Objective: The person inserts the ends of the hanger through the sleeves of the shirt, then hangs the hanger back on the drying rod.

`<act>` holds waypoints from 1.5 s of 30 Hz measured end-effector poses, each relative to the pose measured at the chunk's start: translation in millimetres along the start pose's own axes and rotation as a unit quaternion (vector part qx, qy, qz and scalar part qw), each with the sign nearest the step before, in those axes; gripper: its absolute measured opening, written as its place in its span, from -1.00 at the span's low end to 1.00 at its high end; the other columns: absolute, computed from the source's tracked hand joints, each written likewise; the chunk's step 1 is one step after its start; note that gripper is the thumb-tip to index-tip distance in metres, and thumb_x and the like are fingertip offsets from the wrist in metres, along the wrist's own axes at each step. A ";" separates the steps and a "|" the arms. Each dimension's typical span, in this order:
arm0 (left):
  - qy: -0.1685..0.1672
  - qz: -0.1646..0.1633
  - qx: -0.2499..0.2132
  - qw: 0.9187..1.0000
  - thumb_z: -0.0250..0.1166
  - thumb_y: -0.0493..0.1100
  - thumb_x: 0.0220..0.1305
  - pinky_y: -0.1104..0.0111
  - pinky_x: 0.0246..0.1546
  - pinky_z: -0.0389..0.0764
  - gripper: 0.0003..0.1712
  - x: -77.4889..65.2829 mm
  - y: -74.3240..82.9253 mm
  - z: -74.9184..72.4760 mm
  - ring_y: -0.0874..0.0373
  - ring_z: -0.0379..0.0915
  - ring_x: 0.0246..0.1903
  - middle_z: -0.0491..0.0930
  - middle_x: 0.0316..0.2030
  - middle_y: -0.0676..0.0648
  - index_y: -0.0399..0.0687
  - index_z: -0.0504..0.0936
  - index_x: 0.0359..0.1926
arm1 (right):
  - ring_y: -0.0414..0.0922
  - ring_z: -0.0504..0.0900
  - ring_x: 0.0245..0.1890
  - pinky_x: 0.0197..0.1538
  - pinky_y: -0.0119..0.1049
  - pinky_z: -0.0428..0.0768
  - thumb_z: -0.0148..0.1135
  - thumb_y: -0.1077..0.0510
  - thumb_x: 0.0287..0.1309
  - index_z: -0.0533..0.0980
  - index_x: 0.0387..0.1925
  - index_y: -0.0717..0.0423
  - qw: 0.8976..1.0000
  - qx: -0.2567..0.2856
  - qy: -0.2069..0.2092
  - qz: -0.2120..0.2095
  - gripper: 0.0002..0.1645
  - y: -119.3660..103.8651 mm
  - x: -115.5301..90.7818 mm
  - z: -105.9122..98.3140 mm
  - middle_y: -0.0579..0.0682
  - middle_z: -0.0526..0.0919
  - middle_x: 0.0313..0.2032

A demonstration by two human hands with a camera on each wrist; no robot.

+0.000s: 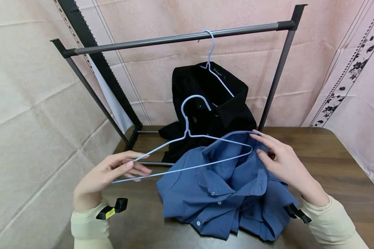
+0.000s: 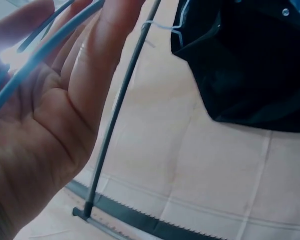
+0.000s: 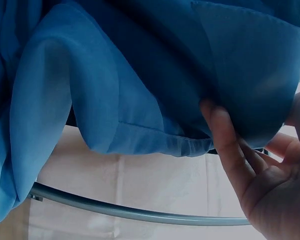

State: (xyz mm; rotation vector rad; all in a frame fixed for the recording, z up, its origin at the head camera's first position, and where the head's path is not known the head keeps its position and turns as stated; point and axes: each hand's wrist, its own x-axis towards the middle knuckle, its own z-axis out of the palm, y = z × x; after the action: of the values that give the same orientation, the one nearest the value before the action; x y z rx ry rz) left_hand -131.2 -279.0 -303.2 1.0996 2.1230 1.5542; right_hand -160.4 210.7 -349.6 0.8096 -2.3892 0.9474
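A light blue clothes hanger (image 1: 186,134), its hook pointing up, is held at its left end by my left hand (image 1: 119,169), thumb and fingers about the wire. In the left wrist view the hanger's wire (image 2: 45,52) crosses the palm. My right hand (image 1: 278,157) pinches a blue button-up shirt (image 1: 202,193) at its collar, thumb apart from the fingers. The hanger's right end reaches over the shirt's neck opening, close to the right hand. Cloth (image 3: 249,70) hangs against the fingers in the right wrist view. The shirt's lower part lies bunched on the table.
Behind the shirt stands a grey metal clothes rack (image 1: 149,42). A black shirt (image 1: 237,110) hangs from its bar on another light blue hanger (image 1: 210,52). Everything rests on a brown wooden table (image 1: 327,152), with pale patterned cloth (image 1: 137,79) around the back and sides.
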 end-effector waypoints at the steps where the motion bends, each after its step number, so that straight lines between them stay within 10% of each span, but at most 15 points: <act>1: 0.001 -0.006 -0.002 1.000 -0.18 -0.45 0.57 0.09 -0.02 0.64 -0.56 2.6 -1.4 1.1 -0.12 0.62 0.05 0.65 0.06 -0.27 -0.34 0.33 0.37 | -0.34 0.38 -0.57 -0.51 -0.50 0.37 0.22 0.40 0.26 0.48 0.33 0.07 1.000 0.001 0.000 0.001 -0.39 -0.3 -0.4 -0.3 0.01 0.43 0.38; 31: -0.055 -0.014 -0.090 0.994 0.00 -0.10 0.61 -0.06 -0.04 0.62 -0.48 99.7 -47.3 66.7 -0.26 0.61 0.03 0.64 0.01 -0.37 -0.43 0.35 0.35 | -0.36 0.46 -0.32 -0.37 -0.55 0.41 0.21 0.48 0.17 0.56 0.22 0.13 0.997 0.002 0.056 -0.046 -0.43 -36.7 12.7 -6.3 0.00 0.53 0.29; 40: -0.034 0.024 -0.085 0.995 -0.02 -0.14 0.62 0.04 0.00 0.63 -0.51 108.2 -64.0 85.5 -0.15 0.64 0.02 0.65 -0.03 -0.38 -0.44 0.35 0.34 | -0.30 0.31 -0.50 -0.49 -0.51 0.28 0.22 0.41 0.25 0.52 0.21 0.15 0.994 0.005 0.104 -0.019 -0.50 -60.9 23.6 -0.8 -0.04 0.52 0.30; 45: -0.026 0.050 -0.100 0.993 -0.04 -0.15 0.63 0.02 -0.02 0.63 -0.49 106.5 -73.5 91.1 -0.16 0.65 0.00 0.63 -0.03 -0.44 -0.51 0.31 0.34 | -0.28 0.65 -0.33 -0.33 -0.62 0.49 0.24 0.38 0.30 0.33 0.32 0.11 0.995 0.054 0.081 -0.005 -0.40 -69.7 21.5 -0.1 -0.04 0.50 0.33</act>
State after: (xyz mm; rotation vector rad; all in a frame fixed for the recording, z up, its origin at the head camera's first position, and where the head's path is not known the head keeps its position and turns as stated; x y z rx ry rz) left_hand -175.2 -149.5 -382.9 1.1791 1.8574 1.7198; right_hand -130.2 161.8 -304.8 0.7511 -2.2098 1.1030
